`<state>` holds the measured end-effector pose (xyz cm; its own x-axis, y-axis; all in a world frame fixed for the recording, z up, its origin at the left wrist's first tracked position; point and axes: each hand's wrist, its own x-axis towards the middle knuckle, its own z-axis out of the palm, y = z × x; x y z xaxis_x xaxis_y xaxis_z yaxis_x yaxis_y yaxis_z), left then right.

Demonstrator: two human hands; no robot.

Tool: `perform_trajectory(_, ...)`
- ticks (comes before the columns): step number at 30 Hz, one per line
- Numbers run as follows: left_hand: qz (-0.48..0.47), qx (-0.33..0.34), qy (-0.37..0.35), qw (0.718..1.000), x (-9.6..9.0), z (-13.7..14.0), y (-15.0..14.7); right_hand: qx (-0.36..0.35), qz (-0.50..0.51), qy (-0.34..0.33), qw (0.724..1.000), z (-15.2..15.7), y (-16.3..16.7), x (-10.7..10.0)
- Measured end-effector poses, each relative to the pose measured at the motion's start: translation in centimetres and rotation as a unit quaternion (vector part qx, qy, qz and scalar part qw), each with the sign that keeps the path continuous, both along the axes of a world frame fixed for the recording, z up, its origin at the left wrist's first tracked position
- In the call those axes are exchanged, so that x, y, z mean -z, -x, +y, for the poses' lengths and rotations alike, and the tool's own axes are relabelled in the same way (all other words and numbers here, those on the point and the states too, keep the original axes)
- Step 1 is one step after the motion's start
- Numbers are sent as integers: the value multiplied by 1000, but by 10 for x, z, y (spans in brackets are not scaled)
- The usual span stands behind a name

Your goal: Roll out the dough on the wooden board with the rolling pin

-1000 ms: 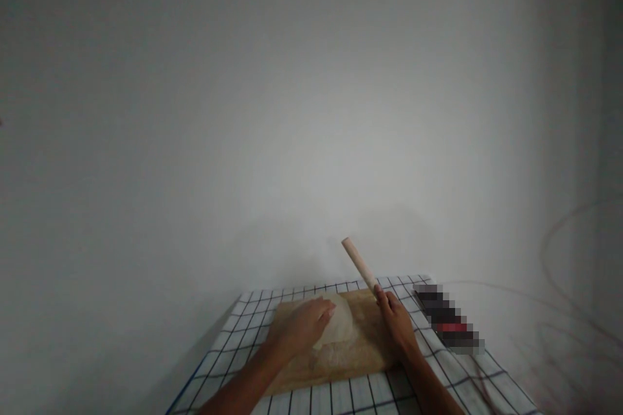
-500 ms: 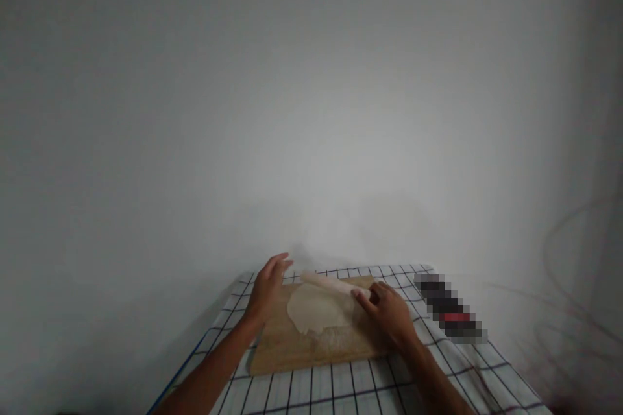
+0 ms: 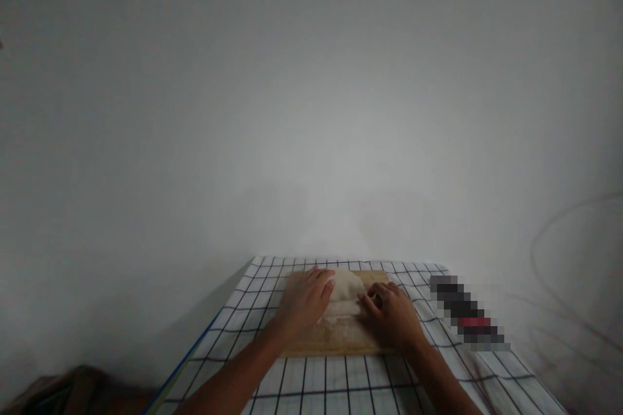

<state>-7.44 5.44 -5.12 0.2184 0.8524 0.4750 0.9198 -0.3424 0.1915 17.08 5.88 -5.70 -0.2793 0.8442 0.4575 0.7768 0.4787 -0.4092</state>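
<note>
A pale sheet of rolled dough lies on a wooden board in front of me. Across the dough's near part runs a light wooden rolling pin, about level from side to side. My right hand has its fingers curled round the pin's right end. Over the left end lies my left hand, its fingers stretched forward and the thumb apart; it hides that end and the dough's left side. Whether the left palm presses on the pin or on the dough, I cannot tell.
A white tablecloth with dark grid lines covers the table. Near its right edge is a dark, pixelated object with a red patch. A grey-white wall stands behind, with a loose cable at the right.
My left hand has come down from the air to the board and moved right. The rolling pin has turned from slanted to level and come nearer me, with my right hand still on it.
</note>
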Motion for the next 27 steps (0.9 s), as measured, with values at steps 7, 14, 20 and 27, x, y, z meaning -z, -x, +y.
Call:
perform_trajectory(7,39,-24,31,998,-3,27,2,33,-74,-24,996,11,9,9)
perform_trajectory(14,68,-54,47,995,-8,45,1,27,-101,8,994,36,10,10)
perform_trajectory(20,48,-68,56,995,-11,58,1,27,-122,49,991,70,15,6)
perform_trajectory(27,-3,-81,70,994,-7,53,1,21,-142,62,988,66,13,9)
